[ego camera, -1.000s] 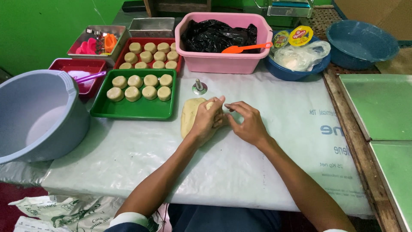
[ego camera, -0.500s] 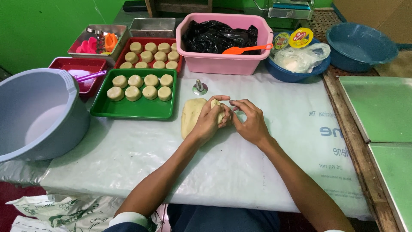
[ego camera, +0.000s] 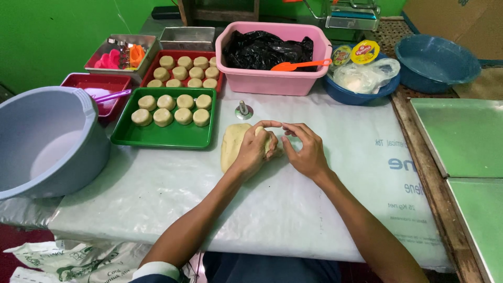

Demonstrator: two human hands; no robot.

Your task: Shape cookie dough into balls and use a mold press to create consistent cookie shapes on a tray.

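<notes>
A slab of pale dough (ego camera: 230,147) lies on the white plastic sheet (ego camera: 157,199) covering the table, just in front of the green tray (ego camera: 157,137). The left hand (ego camera: 255,151) rests on the slab's right edge, fingers curled around a small pinched-off piece of dough (ego camera: 260,131). The right hand (ego camera: 306,149) sits just beside it, fingertips bent toward the same piece; whether they touch it cannot be told. The green tray carries eight formed dough rounds (ego camera: 170,109) in two rows, with its near half bare. The red tray (ego camera: 178,78) behind it appears nearly full. Judged from this, much shaping is done, while most of the slab remains unportioned. A small metal cutter (ego camera: 243,110) stands beyond the slab. A pink tub (ego camera: 272,81) and a grey basin (ego camera: 50,141) flank the work.
</notes>
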